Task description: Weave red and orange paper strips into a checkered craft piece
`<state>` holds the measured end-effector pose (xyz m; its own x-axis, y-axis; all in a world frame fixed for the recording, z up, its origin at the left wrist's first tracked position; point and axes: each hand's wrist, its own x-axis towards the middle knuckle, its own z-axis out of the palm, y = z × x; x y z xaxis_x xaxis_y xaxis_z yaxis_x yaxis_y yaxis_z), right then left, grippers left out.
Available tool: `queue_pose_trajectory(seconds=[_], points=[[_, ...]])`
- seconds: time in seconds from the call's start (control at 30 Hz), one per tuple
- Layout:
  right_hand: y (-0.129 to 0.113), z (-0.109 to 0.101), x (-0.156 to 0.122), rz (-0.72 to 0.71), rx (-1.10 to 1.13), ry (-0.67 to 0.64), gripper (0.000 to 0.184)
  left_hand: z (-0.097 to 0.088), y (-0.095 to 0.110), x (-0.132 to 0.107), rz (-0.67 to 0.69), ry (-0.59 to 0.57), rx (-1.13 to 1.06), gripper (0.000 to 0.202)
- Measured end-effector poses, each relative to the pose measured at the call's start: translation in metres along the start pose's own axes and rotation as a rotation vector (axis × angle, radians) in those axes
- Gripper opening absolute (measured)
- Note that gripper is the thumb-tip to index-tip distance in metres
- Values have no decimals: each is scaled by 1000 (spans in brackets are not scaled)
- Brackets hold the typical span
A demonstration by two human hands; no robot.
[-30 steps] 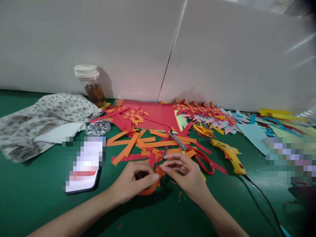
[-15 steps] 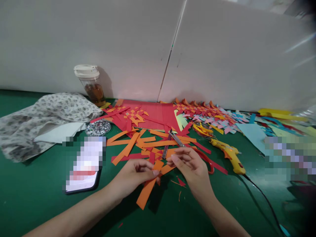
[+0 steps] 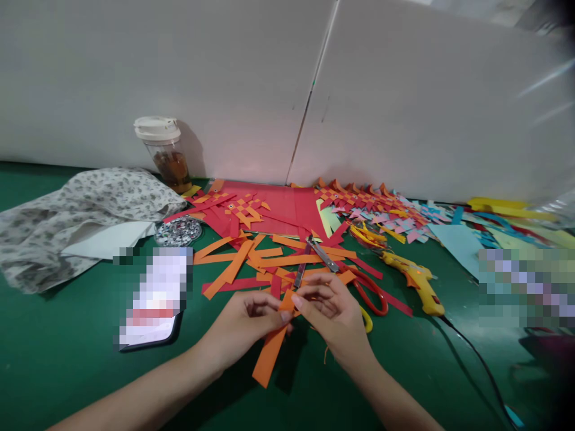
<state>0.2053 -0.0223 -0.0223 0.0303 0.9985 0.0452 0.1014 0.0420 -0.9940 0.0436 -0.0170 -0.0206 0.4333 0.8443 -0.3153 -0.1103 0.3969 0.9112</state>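
Note:
An orange paper strip (image 3: 271, 354) slants down toward me above the green table. My left hand (image 3: 251, 320) is closed on it, the thumb pressed over its upper part. At the strip's top end, the thumb and fingertips of my right hand (image 3: 330, 305) pinch it from the right. Part of the strip is hidden behind my fingers. Scissors (image 3: 376, 297) with red and yellow handles lie just beyond my right hand. Loose orange strips (image 3: 240, 263) and red strips (image 3: 236, 285) are scattered in front of both hands.
To the left are a phone (image 3: 155, 299), a patterned cloth (image 3: 90, 203) and a lidded cup (image 3: 168, 158). A yellow glue gun (image 3: 415, 281) with a trailing cord lies right. Woven paper pieces (image 3: 359, 200) and red sheets (image 3: 278, 206) line the wall.
My right hand has moved left and slightly down onto the strip's upper end, uncovering more of the scissors. The strip's lower end has shifted slightly right and down.

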Motion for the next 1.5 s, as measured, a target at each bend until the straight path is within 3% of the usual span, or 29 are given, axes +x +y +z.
queue_pose_trajectory(seconds=[0.13, 0.27, 0.43, 0.63, 0.87, 1.03, 1.17, 1.37, 1.5], points=[[2, -2, 3, 12, 38, 62, 26, -1, -2, 1, 17, 11, 42, 14], [8, -15, 14, -19, 110, 240, 26, -7, -1, 5, -53, 65, 169, 20], [8, -27, 23, 40, 171, 312, 30, -15, 1, 9, -66, 71, 139, 21], [3, -30, 23, 79, 180, 217, 36, -24, 2, 13, -6, 153, 93, 25], [3, -38, 23, -38, 84, 83, 4, -30, 1, 15, 139, 224, 55, 14], [4, -38, 21, 64, 190, -3, 13, -30, 1, 14, 142, 214, 26, 14], [7, -35, 22, 72, 115, 40, 15, -27, 1, 14, 172, 257, 57, 13], [5, -30, 23, 144, 73, 46, 43, -29, -6, 18, 193, 333, 8, 30], [5, -30, 22, 170, 64, 44, 41, -32, -9, 21, 182, 319, -5, 28]])
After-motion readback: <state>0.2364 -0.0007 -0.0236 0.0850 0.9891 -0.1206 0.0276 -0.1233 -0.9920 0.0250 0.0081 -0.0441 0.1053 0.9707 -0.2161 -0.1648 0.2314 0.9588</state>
